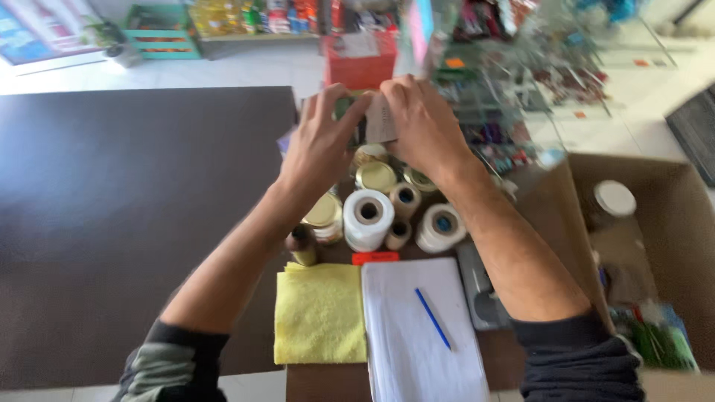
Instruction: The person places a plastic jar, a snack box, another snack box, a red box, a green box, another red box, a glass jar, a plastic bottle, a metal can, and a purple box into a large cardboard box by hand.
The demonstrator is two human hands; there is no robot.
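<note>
— What have you got there?

— A small pale card-like packet [380, 117], blurred, so I can't tell its kind. Both my hands are clamped on it together, raised above the far end of the narrow brown table [328, 380]: my left hand [322, 145] pinches its left side, my right hand [423, 123] covers its right edge and top.

— What's under it?

— A cluster of jars with gold metal lids [376, 176], just below my wrists. Nearer me stand white rolls of tape or paper with dark cores [368, 216], packed close and touching.

— And closer still?

— A folded yellow cloth [319, 313] at the near left of the table, and beside it a white notepad [421, 335] with a blue pen [433, 318] lying slantwise on it. An open brown cardboard box [670, 223] sits off the right edge, a white round lid [615, 198] inside.

— How do you handle the packet well?

— I'd judge it best to grip by the edges with fingertips, keep it level, and hold my elbows high so my forearms clear the jars and rolls.
</note>
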